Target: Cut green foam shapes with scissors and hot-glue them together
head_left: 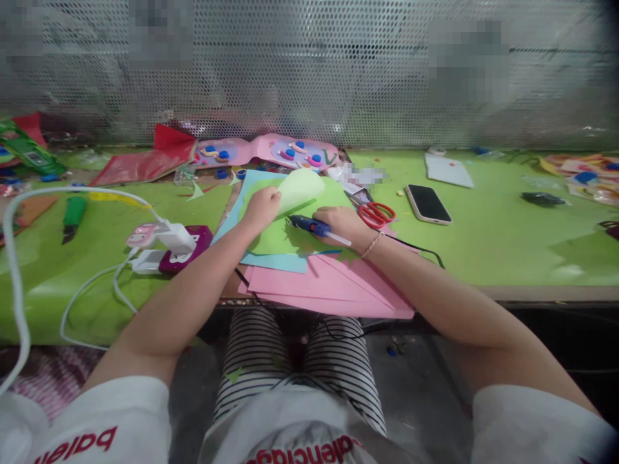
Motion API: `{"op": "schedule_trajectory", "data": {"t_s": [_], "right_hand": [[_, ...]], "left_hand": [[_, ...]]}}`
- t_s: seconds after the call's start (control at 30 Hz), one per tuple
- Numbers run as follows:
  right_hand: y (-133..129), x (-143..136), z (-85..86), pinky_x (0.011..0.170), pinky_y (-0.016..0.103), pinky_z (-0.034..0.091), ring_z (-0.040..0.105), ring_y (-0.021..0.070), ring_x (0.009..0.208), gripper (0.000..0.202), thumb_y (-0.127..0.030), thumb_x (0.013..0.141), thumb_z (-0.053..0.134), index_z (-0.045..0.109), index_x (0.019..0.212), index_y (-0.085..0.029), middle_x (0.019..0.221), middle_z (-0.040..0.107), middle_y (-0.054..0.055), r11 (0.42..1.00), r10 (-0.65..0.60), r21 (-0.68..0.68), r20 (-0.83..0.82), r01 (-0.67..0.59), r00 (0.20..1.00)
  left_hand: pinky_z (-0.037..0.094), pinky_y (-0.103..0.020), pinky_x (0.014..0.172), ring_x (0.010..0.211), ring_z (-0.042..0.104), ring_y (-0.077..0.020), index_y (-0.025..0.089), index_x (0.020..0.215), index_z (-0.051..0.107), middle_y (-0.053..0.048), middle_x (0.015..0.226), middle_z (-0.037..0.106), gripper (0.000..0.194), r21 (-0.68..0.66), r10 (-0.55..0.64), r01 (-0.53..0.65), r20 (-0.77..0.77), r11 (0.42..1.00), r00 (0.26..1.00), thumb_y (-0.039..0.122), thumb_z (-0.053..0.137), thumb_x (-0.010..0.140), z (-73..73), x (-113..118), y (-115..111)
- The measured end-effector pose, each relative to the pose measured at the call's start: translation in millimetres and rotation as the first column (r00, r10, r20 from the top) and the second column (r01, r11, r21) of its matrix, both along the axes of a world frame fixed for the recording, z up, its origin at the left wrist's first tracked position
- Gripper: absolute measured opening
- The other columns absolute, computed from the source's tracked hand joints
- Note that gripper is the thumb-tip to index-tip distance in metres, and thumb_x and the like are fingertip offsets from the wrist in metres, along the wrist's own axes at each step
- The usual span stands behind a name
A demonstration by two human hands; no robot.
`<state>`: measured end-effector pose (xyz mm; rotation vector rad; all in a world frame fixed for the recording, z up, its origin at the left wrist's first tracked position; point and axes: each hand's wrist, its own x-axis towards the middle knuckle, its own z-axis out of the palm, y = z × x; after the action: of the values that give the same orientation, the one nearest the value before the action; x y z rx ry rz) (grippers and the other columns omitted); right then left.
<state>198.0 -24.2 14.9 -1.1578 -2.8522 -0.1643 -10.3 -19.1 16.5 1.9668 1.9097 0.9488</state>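
Observation:
My left hand (262, 207) pinches the edge of a pale green paper piece (304, 189), which is curled up at its upper end. Beneath it lies a brighter green sheet (265, 240) on top of a light blue sheet (285, 263). My right hand (338, 225) is closed around a dark blue glue gun (309, 225). The gun's nozzle points left over the green sheet, and a clear glue stick sticks out of its back end. Pink sheets (309, 285) are spread below, near the table's front edge.
Red-handled scissors (376, 214) and a phone (429, 204) lie to the right. A power strip (203, 240) with white plugs and cables is at the left, beyond it a green cutter (74, 212). Pink decorated pieces (271, 151) lie at the back, before a perforated metal panel (309, 71).

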Motion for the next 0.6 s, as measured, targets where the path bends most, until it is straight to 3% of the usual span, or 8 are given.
{"op": "schedule_trajectory", "data": {"t_s": [0.17,0.4,0.6], "right_hand": [[0.7,0.1,-0.2,0.056,0.028,0.026,0.059,0.0175,0.074,0.023,-0.028,0.081,0.046,0.063,0.089,-0.015,0.088,0.065,0.009,1.0,-0.012,-0.009,-0.007,0.012,1.0],[-0.6,0.0,-0.4,0.056,0.028,0.027,0.059,0.0177,0.072,0.023,-0.029,0.079,0.047,0.064,0.088,-0.015,0.088,0.066,0.009,1.0,-0.018,0.007,-0.017,0.018,1.0],[-5.2,-2.0,4.5,0.057,0.028,0.029,0.061,0.0185,0.073,0.022,-0.03,0.078,0.05,0.064,0.085,-0.015,0.086,0.067,0.01,0.998,-0.059,0.0,0.003,0.059,0.998]], "left_hand": [[0.034,-0.03,0.067,0.072,0.052,-0.0206,0.021,0.065,0.042,-0.003,0.067,0.052,0.019,0.049,0.04,-0.041,0.03,0.998,0.999,0.021,0.042,0.084,-4.2,-1.5,3.5],[0.041,-0.032,0.079,0.082,0.059,-0.0216,0.02,0.075,0.051,-0.005,0.075,0.06,0.017,0.17,0.072,-0.085,0.083,0.982,0.994,0.022,0.04,0.088,-1.3,-1.9,-0.4],[0.041,-0.036,0.095,0.104,0.058,-0.0247,0.019,0.095,0.057,-0.01,0.097,0.065,0.026,0.33,0.031,-0.12,0.261,0.936,0.965,0.038,0.039,0.092,-3.2,-8.7,3.6]]}}
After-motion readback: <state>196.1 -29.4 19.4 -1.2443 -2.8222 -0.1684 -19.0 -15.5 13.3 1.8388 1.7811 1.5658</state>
